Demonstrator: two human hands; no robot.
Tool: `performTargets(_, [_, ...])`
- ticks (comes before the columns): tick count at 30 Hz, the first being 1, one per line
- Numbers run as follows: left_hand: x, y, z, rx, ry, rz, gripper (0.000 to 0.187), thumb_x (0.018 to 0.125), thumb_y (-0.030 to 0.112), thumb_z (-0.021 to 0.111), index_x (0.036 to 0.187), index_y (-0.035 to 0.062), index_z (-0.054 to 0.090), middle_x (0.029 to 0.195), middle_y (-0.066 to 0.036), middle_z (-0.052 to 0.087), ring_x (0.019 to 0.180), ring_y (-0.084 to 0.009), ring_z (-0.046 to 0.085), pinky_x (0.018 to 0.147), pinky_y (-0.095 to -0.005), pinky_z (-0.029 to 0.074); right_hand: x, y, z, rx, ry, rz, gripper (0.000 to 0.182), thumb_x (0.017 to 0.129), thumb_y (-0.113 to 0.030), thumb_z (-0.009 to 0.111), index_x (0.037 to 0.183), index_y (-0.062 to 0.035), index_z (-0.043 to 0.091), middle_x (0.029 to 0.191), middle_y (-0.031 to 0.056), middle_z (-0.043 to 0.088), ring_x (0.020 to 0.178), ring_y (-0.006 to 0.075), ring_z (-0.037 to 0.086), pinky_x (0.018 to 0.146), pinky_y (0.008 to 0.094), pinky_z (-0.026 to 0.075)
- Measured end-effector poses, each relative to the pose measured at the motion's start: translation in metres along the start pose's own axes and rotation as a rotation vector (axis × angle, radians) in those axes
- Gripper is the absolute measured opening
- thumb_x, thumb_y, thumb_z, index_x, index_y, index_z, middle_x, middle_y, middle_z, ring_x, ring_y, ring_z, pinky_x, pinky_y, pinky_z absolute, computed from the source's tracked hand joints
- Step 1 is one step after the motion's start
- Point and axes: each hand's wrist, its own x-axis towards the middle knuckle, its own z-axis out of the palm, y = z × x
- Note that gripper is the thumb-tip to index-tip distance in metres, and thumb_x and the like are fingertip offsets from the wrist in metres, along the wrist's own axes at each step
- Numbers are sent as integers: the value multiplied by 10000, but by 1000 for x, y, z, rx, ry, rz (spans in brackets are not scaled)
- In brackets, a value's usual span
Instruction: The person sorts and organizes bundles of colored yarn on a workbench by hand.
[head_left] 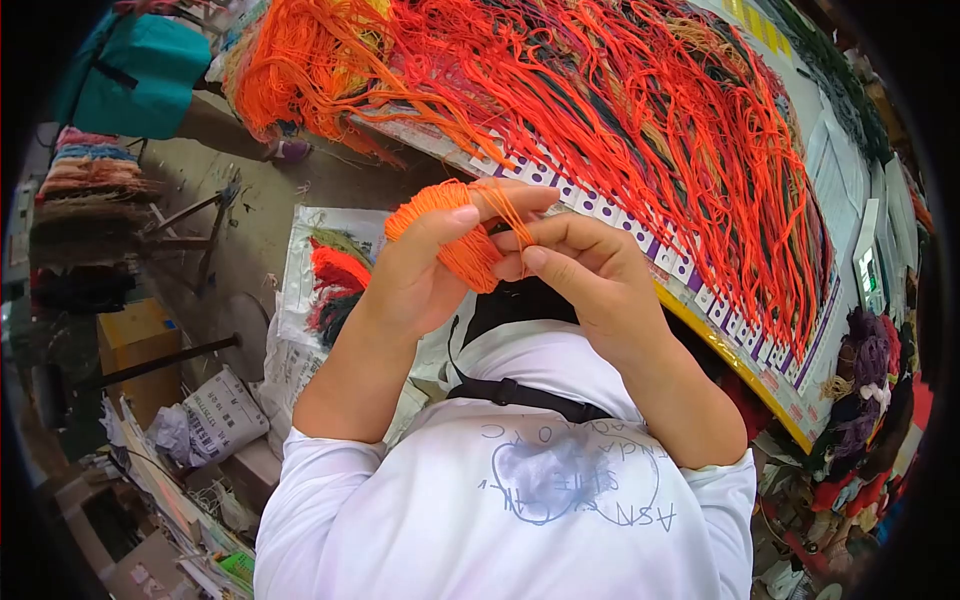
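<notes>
A bundle of orange yarn [462, 248] is held up in front of my chest. My left hand [412, 268] is wrapped round it, thumb on the near side and fingers behind. My right hand [605, 275] pinches a few orange strands that run from the bundle, thumb pressed against the forefinger. Both hands are close together, just short of the table edge. On the table beyond them lie long red and orange yarns [600, 110], mixed with dark and tan ones. White cards with dark dots [608, 212] line the near edge beside these yarns.
The table has a yellow front edge [735, 370]. On the left, a white sack [300, 250] lies under red, green and dark yarn. A carton [145, 345] and a metal stand [200, 225] are further left. Purple and dark yarn hanks [865, 375] hang at right.
</notes>
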Motion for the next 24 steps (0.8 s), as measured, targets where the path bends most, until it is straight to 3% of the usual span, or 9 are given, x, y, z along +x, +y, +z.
performTargets(3, [3, -1, 6, -188, -77, -11, 560, 873, 324, 413, 1273, -65, 462, 1230, -138, 531, 1097, -203, 513, 968, -326, 372, 3, -7, 3, 35, 36, 36, 193, 861, -40, 573, 1027, 56, 600, 958, 98, 642, 865, 119, 602, 782, 249, 478])
performTargets(5, [5, -9, 8, 27, -66, 89, 618, 861, 340, 385, 1322, -71, 398, 1315, -148, 472, 1186, -224, 464, 1019, -340, 324, 4, -6, 5, 54, 79, 59, 205, 842, -37, 601, 1030, 46, 597, 968, 87, 638, 844, 119, 601, 769, 243, 473])
performTargets(8, [6, -9, 5, 357, -135, 151, 632, 856, 331, 361, 1338, -78, 371, 1372, -143, 421, 1256, -232, 403, 1059, -345, 268, 5, -5, 4, -351, 77, 208, 174, 804, -62, 677, 942, 37, 637, 922, 54, 628, 834, 80, 563, 733, 215, 449])
performTargets(12, [4, -10, 2, 176, -156, 53, 636, 856, 337, 351, 1339, -77, 371, 1375, -135, 419, 1274, -233, 379, 1074, -343, 240, 4, 6, -3, -213, 78, 86, 133, 805, -58, 679, 894, 37, 650, 903, 42, 628, 806, 78, 556, 724, 218, 445])
performTargets(15, [4, -10, 5, 14, -154, -24, 626, 853, 331, 350, 1324, -79, 393, 1353, -148, 439, 1259, -232, 398, 1068, -347, 254, 2, 7, -5, -300, 81, 44, 106, 815, -43, 664, 875, 43, 648, 898, 40, 630, 803, 90, 562, 739, 232, 456])
performTargets(17, [3, -8, 4, -33, -91, -67, 650, 850, 344, 402, 1307, -118, 379, 1237, -193, 520, 1101, -237, 539, 964, -338, 392, 5, 15, -8, -317, 91, -219, 132, 811, -112, 677, 833, 17, 665, 667, -17, 549, 625, 46, 467, 558, 205, 372])
performTargets(18, [1, -5, 2, -31, -91, -65, 650, 850, 344, 402, 1307, -118, 379, 1237, -193, 520, 1101, -237, 539, 964, -338, 392, 4, 13, -7, -317, 89, -220, 132, 811, -112, 677, 833, 17, 665, 667, -17, 549, 625, 46, 467, 558, 205, 372])
performTargets(20, [-2, 0, 0, -94, 86, -94, 518, 868, 239, 470, 1251, -109, 451, 1184, -184, 554, 1056, -229, 563, 929, -347, 424, 0, 5, -3, -83, 126, -1, 152, 844, -112, 648, 857, 39, 651, 719, 4, 598, 663, 58, 512, 602, 205, 406])
performTargets(24, [-9, 8, 4, -48, 39, -58, 412, 854, 120, 538, 1203, -94, 500, 1096, -165, 603, 994, -215, 594, 873, -345, 464, -3, 3, -3, -92, 82, 26, 178, 871, -123, 622, 872, 54, 641, 756, 19, 622, 690, 65, 537, 632, 208, 432])
